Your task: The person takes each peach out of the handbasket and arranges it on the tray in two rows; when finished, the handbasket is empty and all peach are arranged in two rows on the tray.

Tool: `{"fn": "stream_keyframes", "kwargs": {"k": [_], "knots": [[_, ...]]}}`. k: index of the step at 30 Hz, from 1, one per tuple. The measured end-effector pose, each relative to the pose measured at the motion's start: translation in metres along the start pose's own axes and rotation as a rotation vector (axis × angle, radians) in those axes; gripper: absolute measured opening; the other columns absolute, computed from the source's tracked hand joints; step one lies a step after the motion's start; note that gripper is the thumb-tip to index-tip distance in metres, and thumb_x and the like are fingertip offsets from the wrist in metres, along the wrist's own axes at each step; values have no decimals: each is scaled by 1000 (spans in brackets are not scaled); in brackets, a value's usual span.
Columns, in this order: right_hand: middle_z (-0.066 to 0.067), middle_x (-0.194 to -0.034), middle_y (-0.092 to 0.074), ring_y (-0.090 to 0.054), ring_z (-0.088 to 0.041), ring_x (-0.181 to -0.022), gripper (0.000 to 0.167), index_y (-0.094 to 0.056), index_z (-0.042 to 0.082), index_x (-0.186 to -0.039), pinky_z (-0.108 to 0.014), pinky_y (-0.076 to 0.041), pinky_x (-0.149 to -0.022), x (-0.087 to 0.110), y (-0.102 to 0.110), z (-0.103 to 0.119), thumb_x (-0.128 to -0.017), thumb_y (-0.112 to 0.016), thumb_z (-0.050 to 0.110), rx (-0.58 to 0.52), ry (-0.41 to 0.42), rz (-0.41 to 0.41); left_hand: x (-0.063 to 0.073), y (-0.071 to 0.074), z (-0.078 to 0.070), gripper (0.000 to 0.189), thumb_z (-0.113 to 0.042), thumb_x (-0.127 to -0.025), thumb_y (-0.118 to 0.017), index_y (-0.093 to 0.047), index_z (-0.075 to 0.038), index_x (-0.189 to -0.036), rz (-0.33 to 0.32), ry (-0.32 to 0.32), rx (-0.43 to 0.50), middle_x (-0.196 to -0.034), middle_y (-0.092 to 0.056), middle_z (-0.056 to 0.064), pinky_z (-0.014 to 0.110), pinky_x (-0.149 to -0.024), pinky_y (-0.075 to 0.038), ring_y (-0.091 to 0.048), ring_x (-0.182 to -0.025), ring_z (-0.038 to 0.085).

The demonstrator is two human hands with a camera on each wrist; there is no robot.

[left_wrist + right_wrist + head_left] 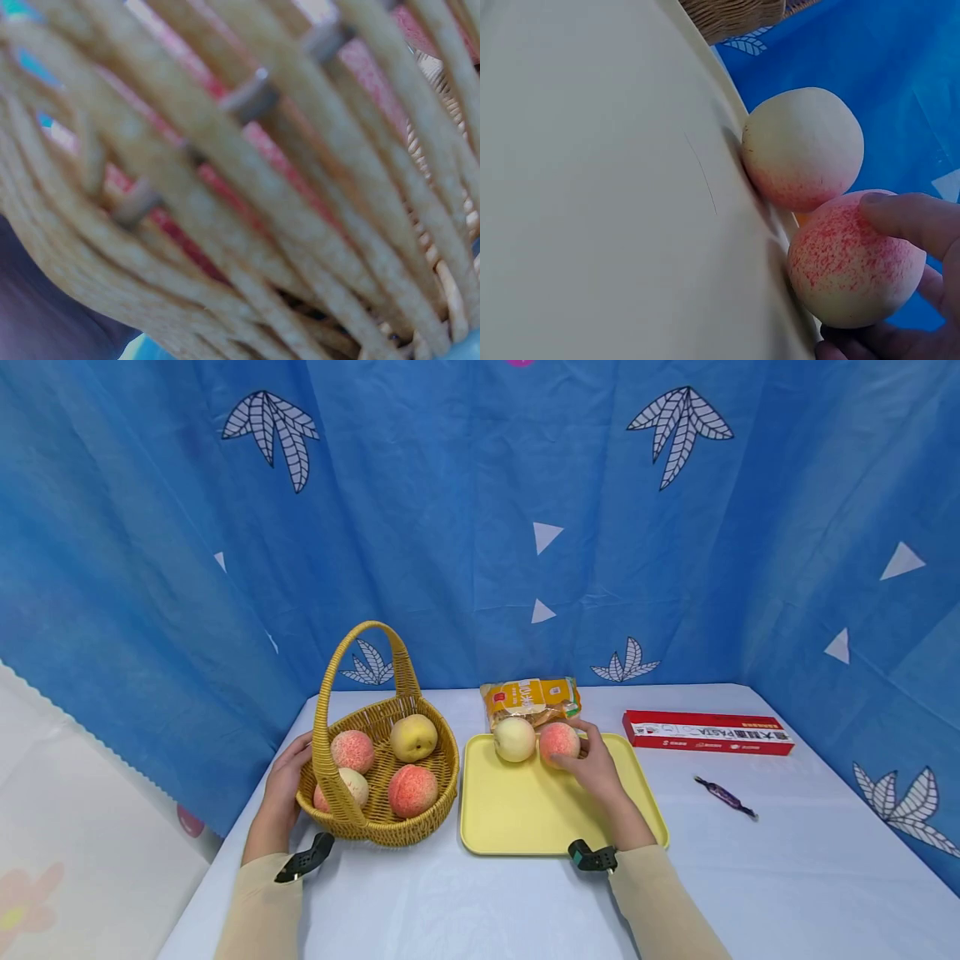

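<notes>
My left hand (283, 778) holds the left side of a yellow wicker basket (397, 835); the basket hides part of its fingers. Close up in the left wrist view is the basket's woven wall (247, 187), with pink fruit showing through the gaps. Inside the basket lie several peaches, among them a red one (413, 791) and a yellow one (414, 737). My right hand (597, 770) grips a pink-speckled peach (855, 262) between thumb and fingers, at the far edge of a yellow tray (517, 818). Beside it a pale peach (802, 150) sits on the tray.
Behind the tray lies an orange food packet (532, 700). To the right are a red pasta box (708, 732) and a purple wrapped candy (725, 797). The basket's tall handle (324, 718) arches above its fruit. A blue curtain (465, 527) hangs behind the white table.
</notes>
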State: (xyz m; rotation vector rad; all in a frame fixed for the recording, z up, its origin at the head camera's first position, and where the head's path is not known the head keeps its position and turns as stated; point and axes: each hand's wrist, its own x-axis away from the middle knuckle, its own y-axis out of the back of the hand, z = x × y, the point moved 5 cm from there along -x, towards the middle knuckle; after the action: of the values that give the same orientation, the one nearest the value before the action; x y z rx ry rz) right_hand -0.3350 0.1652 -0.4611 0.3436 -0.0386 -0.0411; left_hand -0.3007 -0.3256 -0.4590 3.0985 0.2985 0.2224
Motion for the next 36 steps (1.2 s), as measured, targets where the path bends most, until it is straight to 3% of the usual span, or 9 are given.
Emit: {"fn": "stream_keyframes", "kwargs": {"k": [6, 14, 26, 32, 36], "knots": [[-21, -153, -39, -43, -39, -138, 75, -27, 17, -154, -54, -40, -113, -1, -2, -3, -92, -71, 13, 10, 3, 7, 0, 0, 0, 45, -42, -107, -37, -42, -32, -151, -10, 12, 5, -151, -40, -4, 26, -108, -34, -39, -133, 8], [-24, -155, -37, -42, -40, -140, 71, -25, 15, -154, -54, -38, -115, -2, -4, -3, -96, -66, 12, 32, 68, 15, 2, -1, -2, 45, -41, -107, -36, -41, -33, -151, -16, 11, 16, -158, -33, -2, 39, -123, -23, -32, -143, 13], [-19, -155, -37, -41, -39, -139, 72, -28, 16, -154, -56, -38, -114, 0, -3, 0, -94, -68, 12, 21, 95, 5, 1, -1, 0, 46, -43, -107, -39, -43, -32, -151, -13, -1, 25, -158, -33, -3, 42, -125, -19, -27, -147, 15], [-14, -158, -35, -32, -37, -146, 67, -35, 16, -152, -58, -34, -116, 3, 0, 7, -93, -68, 17, 67, 116, -30, 1, -1, 1, 45, -43, -106, -39, -44, -33, -150, -22, 1, 15, -158, -34, -3, 42, -125, -20, -28, -146, 15], [-14, -160, -32, -26, -38, -149, 63, -37, 19, -152, -62, -28, -118, 6, 4, 12, -95, -65, 23, 119, 85, -68, 1, -2, 1, 45, -43, -106, -39, -44, -33, -150, -23, 11, 14, -158, -33, -3, 43, -125, -20, -28, -146, 16]]}}
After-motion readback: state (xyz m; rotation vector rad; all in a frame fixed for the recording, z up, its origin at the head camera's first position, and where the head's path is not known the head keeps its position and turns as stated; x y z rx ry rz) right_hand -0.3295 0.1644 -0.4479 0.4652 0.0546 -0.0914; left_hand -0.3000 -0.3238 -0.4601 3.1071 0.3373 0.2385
